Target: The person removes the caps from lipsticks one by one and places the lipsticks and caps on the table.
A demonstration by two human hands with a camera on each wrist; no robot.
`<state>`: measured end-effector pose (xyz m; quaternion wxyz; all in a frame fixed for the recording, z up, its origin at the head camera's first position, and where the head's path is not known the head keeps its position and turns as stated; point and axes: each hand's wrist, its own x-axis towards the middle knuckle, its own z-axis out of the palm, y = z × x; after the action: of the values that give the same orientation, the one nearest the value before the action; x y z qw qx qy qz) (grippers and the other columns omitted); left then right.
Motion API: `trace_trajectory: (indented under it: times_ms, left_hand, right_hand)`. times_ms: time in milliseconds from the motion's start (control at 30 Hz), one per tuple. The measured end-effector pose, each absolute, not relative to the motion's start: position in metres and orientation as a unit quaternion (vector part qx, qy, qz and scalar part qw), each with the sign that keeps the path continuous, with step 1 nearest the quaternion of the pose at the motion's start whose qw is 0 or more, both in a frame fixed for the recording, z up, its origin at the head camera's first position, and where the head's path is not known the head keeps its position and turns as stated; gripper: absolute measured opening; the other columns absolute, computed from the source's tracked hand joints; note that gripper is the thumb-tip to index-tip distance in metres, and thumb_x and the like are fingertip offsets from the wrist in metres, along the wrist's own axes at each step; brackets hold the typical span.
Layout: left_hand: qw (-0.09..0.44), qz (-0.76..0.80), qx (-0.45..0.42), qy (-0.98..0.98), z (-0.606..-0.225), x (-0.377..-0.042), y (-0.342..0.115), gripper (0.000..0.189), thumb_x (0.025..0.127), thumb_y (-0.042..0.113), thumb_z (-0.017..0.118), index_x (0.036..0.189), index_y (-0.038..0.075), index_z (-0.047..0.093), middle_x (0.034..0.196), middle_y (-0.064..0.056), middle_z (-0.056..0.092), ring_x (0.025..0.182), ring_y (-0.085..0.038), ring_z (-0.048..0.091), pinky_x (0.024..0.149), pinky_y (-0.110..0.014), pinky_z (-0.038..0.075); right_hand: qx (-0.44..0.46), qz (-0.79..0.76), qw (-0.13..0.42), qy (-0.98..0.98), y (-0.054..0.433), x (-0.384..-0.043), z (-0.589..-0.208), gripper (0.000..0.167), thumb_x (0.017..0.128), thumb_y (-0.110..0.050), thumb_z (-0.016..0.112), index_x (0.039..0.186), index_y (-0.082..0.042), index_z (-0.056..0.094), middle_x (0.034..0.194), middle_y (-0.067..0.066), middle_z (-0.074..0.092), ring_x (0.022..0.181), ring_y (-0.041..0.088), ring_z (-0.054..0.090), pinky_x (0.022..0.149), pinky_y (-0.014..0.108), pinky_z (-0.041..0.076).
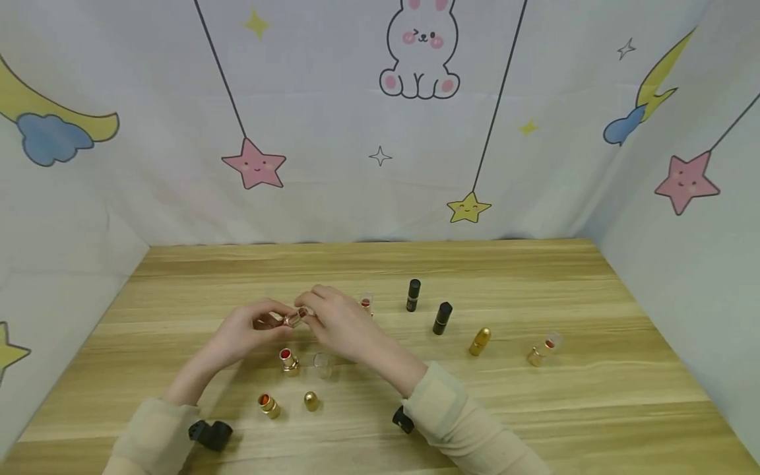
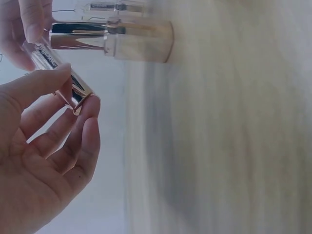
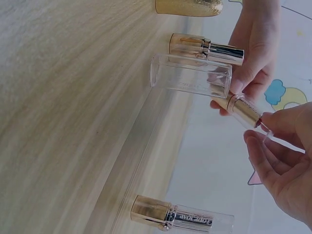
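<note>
Between both hands, above the left half of the table, is a gold lipstick [image 3: 246, 109] with a clear cap [image 3: 266, 130] at its tip end. My left hand [image 1: 252, 328] pinches the shiny base [image 2: 80, 92] between thumb and fingers. My right hand [image 1: 347, 324] pinches the clear cap at the other end. Close below the hands, an uncapped lipstick [image 1: 289, 363] with a red tip stands on the table, a loose clear cap [image 1: 322, 365] beside it. Nearer the front are an uncapped gold lipstick [image 1: 270, 406] with an orange-red tip and its small gold cap [image 1: 311, 401].
Past the right hand stands a clear-capped lipstick [image 1: 367, 304]. Further right are two black lipstick tubes, one at the back [image 1: 413, 295] and one nearer [image 1: 442, 318], then a gold bullet-shaped tube [image 1: 480, 342] and another clear-capped lipstick [image 1: 543, 350]. A printed curtain [image 1: 332, 204] borders the wooden table [image 1: 594, 422].
</note>
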<state>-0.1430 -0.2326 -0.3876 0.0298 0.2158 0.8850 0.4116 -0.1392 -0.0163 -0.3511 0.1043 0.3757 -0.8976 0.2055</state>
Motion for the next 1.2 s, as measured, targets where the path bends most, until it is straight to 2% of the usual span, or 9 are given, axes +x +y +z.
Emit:
trace_trajectory:
  times_ms: [167,567,900,1200]
  left_hand:
    - [0.016,0.396,0.222,0.891,-0.379,-0.139,-0.231,0.024,0.087,0.019,0.071,0.109,0.011,0.07,0.103,-0.006,0.071,0.081,-0.003,0.065,0.075,-0.023,0.054]
    - [0.013,0.39,0.228,0.892,-0.371,-0.134,-0.225,0.023,0.087,0.021,0.071,0.108,0.013,0.07,0.103,-0.004,0.07,0.081,-0.004,0.063,0.074,-0.022,0.053]
    - [-0.002,0.373,0.226,0.9,-0.371,-0.134,-0.221,0.022,0.086,0.021,0.072,0.107,0.014,0.07,0.099,-0.001,0.069,0.078,-0.002,0.061,0.073,-0.023,0.053]
    - [0.0,0.36,0.224,0.906,-0.37,-0.135,-0.219,0.022,0.086,0.024,0.072,0.108,0.02,0.07,0.101,0.003,0.068,0.079,-0.002,0.06,0.074,-0.023,0.052]
  right_hand:
    - [0.369,0.225,0.092,-0.897,-0.012,-0.136,-0.35,0.023,0.095,-0.016,0.06,0.117,-0.011,0.064,0.106,0.0,0.067,0.088,0.009,0.062,0.074,0.013,0.049]
    - [0.36,0.275,0.08,-0.888,0.0,-0.133,-0.353,0.024,0.095,-0.015,0.059,0.119,-0.011,0.063,0.108,0.001,0.067,0.089,0.009,0.064,0.075,0.011,0.049]
    - [0.362,0.285,0.095,-0.882,0.006,-0.132,-0.353,0.022,0.095,-0.013,0.058,0.117,-0.011,0.063,0.107,0.001,0.067,0.088,0.009,0.065,0.075,0.012,0.05]
    - [0.369,0.303,0.102,-0.873,0.01,-0.13,-0.353,0.022,0.095,-0.012,0.059,0.116,-0.009,0.064,0.107,0.002,0.067,0.088,0.009,0.065,0.075,0.015,0.051]
